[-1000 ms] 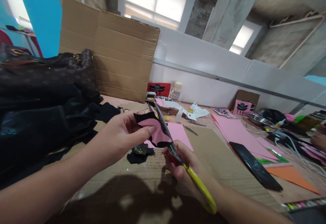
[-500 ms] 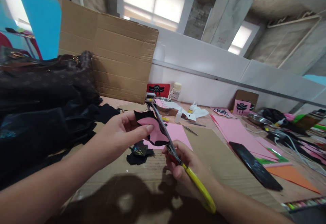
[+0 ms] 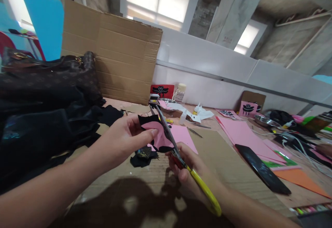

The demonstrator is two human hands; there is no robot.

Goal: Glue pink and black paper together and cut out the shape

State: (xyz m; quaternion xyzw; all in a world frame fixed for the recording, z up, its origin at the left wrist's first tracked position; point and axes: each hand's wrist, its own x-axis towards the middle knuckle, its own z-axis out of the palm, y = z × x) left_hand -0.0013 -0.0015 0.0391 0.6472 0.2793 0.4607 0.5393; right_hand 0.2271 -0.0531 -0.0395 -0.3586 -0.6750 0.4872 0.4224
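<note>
My left hand [image 3: 124, 136] pinches a pink and black foam cut-out [image 3: 157, 134] between thumb and fingers, holding it up over the table. My right hand [image 3: 188, 169] is closed round the yellow handles of a pair of scissors [image 3: 178, 155]. The scissor blades run up along the right edge of the cut-out, touching it. Below the cut-out a small pile of black scraps [image 3: 142, 157] lies on the cardboard-covered table [image 3: 220, 159].
A dark handbag and black fabric [image 3: 44, 93] fill the left. A large cardboard sheet [image 3: 114, 58] leans at the back. Pink sheets [image 3: 241, 131], a black phone [image 3: 261, 167], an orange sheet [image 3: 298, 178], cables, metal bowls and a glue bottle [image 3: 179, 92] lie to the right.
Hardly anything has changed. The cut-out and scissors stay together in my hands, and the view has shifted very slightly.
</note>
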